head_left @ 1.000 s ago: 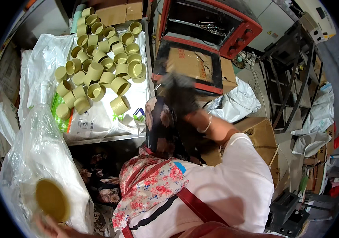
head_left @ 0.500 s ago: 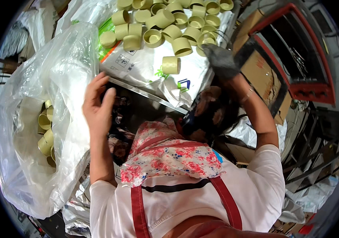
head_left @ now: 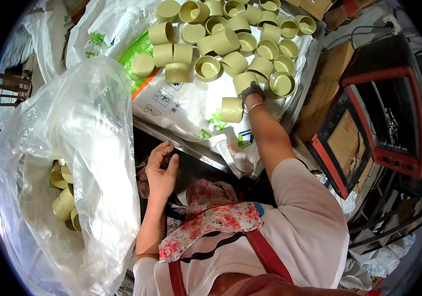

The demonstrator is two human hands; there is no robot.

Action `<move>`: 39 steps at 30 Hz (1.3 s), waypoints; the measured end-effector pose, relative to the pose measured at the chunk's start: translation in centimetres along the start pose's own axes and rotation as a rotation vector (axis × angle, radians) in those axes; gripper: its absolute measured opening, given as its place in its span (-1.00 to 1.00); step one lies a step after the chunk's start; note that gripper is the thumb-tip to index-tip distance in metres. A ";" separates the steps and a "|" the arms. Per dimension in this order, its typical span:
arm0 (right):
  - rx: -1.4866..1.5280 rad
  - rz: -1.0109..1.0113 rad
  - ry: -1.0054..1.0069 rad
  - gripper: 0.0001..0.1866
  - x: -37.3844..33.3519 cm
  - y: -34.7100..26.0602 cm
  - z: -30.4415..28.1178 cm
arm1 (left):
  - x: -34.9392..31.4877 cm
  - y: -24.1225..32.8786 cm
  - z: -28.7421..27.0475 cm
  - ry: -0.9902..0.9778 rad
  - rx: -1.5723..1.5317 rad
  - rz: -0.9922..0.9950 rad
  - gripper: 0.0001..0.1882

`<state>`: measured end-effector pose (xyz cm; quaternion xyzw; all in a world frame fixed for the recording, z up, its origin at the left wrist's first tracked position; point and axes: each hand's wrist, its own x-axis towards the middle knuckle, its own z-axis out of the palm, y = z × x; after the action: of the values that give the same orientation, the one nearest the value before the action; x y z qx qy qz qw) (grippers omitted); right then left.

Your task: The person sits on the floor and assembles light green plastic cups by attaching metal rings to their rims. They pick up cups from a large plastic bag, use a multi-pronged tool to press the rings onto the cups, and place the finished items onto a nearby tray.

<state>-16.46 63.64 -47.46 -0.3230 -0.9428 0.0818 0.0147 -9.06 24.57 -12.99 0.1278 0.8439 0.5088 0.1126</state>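
Note:
My right hand (head_left: 253, 93), in a grey glove with a bracelet at the wrist, is over the white sack (head_left: 191, 106) on the table. Its fingers are drawn together at the near edge of a yellow-green ribbed cup (head_left: 245, 83); the fingertips are partly hidden. Just to its left a single cup (head_left: 232, 109) lies on its side. Beyond it, several more cups (head_left: 224, 41) lie tipped or stand upright. By the table's near edge my bare left hand (head_left: 162, 170) is open and holds nothing, thumb apart and fingers loosely bent.
A large clear plastic bag (head_left: 100, 113) stands open at my left, with several cups (head_left: 64, 202) inside. A metal rim (head_left: 186, 148) edges the table. At the right are a cardboard box (head_left: 322, 91) and a red-framed oven (head_left: 416, 123) with its door down.
My right hand has moved left from the sack's right side to the cups. My left hand has dropped slightly toward my lap. The whole view has shifted, with the table now lower and further right.

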 end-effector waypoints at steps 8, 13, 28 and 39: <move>0.421 -0.396 -0.222 -0.53 -5.2 -7.8 -27.1 | 0.6 1.8 -0.7 0.055 -0.148 0.087 -0.70; 0.759 -0.551 -0.668 -0.63 -19.0 -8.6 -39.1 | 0.1 7.0 -0.2 -0.107 -0.157 0.533 -0.58; 0.772 -0.622 -0.551 -0.59 -40.2 -5.6 -35.8 | -15.5 1.2 -0.2 -0.597 -0.312 -0.008 -0.61; 0.908 -0.506 -0.486 -0.67 -42.1 -6.7 -36.7 | -16.1 1.0 -0.9 -0.660 -0.511 -0.036 -0.69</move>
<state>15.72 37.99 -9.08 -0.0203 -0.8373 0.5445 -0.0462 5.90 18.98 -10.75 0.2371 0.6113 0.6315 0.4139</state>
